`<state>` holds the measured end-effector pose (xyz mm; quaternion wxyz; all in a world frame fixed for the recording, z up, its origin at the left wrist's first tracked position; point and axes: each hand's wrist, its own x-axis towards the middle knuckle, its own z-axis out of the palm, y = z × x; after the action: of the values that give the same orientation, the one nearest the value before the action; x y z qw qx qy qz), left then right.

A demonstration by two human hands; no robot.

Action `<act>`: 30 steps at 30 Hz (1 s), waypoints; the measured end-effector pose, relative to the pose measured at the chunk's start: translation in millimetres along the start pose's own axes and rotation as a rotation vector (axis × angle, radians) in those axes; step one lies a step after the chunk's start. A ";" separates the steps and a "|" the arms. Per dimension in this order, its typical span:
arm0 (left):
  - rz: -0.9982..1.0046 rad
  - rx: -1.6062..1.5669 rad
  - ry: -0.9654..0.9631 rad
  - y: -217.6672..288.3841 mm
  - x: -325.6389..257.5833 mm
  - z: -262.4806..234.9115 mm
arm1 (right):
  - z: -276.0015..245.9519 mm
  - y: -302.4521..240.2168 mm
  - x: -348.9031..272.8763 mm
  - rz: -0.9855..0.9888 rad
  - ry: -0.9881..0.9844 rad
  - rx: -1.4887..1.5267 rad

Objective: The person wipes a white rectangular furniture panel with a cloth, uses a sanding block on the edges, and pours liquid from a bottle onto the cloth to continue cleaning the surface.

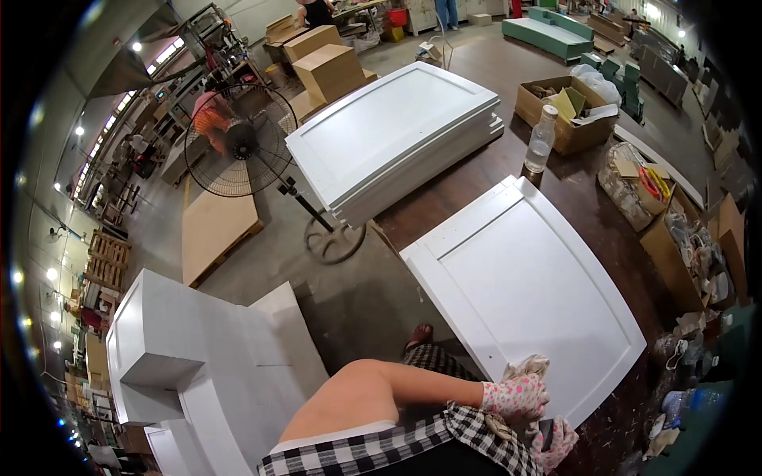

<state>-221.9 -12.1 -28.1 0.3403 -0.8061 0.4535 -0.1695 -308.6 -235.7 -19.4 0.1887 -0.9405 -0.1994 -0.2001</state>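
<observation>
A white panel (pixel 532 278) with a raised border and one curved end lies flat on the dark brown table. My left hand (pixel 514 397), in a white glove with pink flowers, is closed on a crumpled pale rag (pixel 527 367) that touches the panel's near edge. My right hand (pixel 558 444), in a similar flowered glove, is close to the panel's near corner. My checked sleeve partly covers it, and its fingers do not show clearly. A clear bottle (pixel 541 141) with liquid in it stands beyond the panel's far corner.
A stack of white panels (pixel 397 131) sits further back. A standing fan (pixel 242 143) is left of it. Boxes of scraps (pixel 567 119) and a carton of plastic bags (pixel 683 254) line the right. White cabinet pieces (pixel 230 349) stand at lower left; people work far off.
</observation>
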 end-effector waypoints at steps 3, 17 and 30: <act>-0.110 -1.252 0.090 -68.7 -16.4 -24.7 | -2.7 -29.3 21.2 0.152 -0.130 0.106; -1.079 -1.153 0.048 -256.5 -200.5 178.2 | 108.4 -158.5 145.5 0.198 -0.176 0.252; -0.847 -1.583 -0.068 -278.8 -217.3 203.8 | 192.0 -282.8 275.0 0.148 -0.209 0.222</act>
<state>-47.0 351.9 30.6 -0.3926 -0.9091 0.0919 0.1052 -147.1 170.4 19.6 0.2837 -0.9417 -0.1690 -0.0636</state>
